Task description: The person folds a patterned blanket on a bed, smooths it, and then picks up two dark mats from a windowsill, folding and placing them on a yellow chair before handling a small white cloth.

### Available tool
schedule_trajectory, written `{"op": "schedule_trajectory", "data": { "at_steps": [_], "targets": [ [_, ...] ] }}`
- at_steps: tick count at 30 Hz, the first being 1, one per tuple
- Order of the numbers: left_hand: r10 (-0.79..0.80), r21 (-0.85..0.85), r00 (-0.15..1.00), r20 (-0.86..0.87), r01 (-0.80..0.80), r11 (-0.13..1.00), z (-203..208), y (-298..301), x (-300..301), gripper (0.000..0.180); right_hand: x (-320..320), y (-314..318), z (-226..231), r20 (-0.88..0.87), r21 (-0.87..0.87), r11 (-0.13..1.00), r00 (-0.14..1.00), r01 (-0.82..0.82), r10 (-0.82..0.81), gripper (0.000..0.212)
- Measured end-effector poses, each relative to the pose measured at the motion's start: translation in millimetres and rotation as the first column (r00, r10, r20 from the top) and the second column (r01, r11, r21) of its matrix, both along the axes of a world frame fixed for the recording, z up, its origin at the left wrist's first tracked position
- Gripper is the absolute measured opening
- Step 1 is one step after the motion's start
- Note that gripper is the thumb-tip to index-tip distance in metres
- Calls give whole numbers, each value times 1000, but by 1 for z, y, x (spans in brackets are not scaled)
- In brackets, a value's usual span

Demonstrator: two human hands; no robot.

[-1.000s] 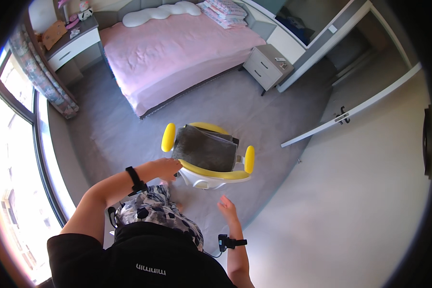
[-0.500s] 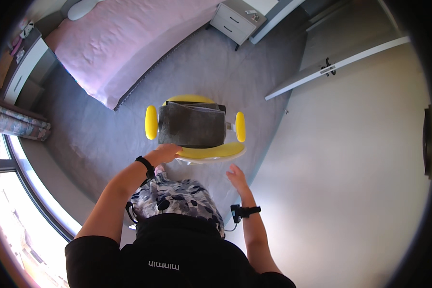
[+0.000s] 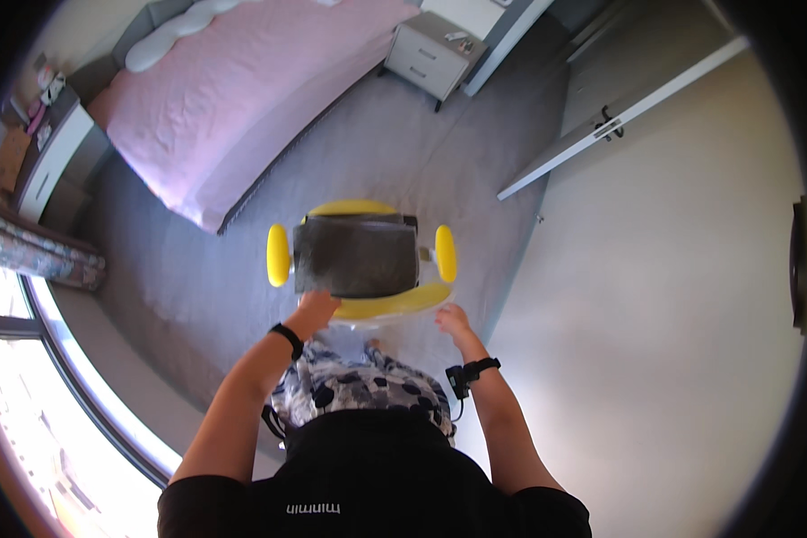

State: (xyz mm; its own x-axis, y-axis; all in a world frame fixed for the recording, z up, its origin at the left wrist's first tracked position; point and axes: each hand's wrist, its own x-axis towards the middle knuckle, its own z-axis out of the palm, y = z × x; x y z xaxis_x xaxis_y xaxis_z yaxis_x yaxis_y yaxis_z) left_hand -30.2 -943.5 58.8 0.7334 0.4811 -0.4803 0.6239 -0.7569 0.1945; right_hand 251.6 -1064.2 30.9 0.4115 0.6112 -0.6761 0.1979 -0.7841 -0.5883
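Note:
In front of me stands a yellow chair point(image 3: 394, 305) with a pale frame and padded armrests, its backrest on my side. A dark grey, flat rectangular item point(image 3: 357, 258) lies on the seat between the armrests; its kind is unclear. My left hand point(image 3: 317, 310) is closed over the left end of the backrest. At the backrest's right end, my right hand point(image 3: 454, 318) has its fingers curled against the edge. Slight blur hides the exact grip there. Both wrists wear black bands, the right one carrying a small device.
A bed with a pink cover point(image 3: 242, 90) stands ahead on the left, with a grey nightstand point(image 3: 430, 58) beyond it. An open door point(image 3: 628, 117) juts in from the right wall. Curtains point(image 3: 40, 255) and a bright window point(image 3: 27, 403) are on my left.
My right hand has come up to the backrest's right end and its fingers have curled. My left hand stays on the backrest. The chair sits lower in the picture as the view shifts.

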Motion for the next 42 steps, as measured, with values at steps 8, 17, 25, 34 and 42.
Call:
{"op": "schedule_trajectory", "data": {
  "at_steps": [8,17,25,34,42],
  "targets": [
    [117,115,993,-27,-113,987,-11,-3,-23,30,-16,24,9,-198,55,998,980,43,-32,24],
    [207,263,977,-43,-189,946,-40,-32,-5,21,23,4,-16,-364,170,985,928,-17,79,13],
    [318,225,947,50,-321,920,-51,-86,27,22,35,0,22,-421,126,992,905,-6,59,22],
    [378,74,925,-26,-375,924,-24,-127,25,27,37,-10,18,-396,14,977,896,-213,201,26],
    [331,167,937,-112,-311,936,-24,-149,0,36,8,-7,28,-417,-8,979,891,-203,181,24]
  ]
}}
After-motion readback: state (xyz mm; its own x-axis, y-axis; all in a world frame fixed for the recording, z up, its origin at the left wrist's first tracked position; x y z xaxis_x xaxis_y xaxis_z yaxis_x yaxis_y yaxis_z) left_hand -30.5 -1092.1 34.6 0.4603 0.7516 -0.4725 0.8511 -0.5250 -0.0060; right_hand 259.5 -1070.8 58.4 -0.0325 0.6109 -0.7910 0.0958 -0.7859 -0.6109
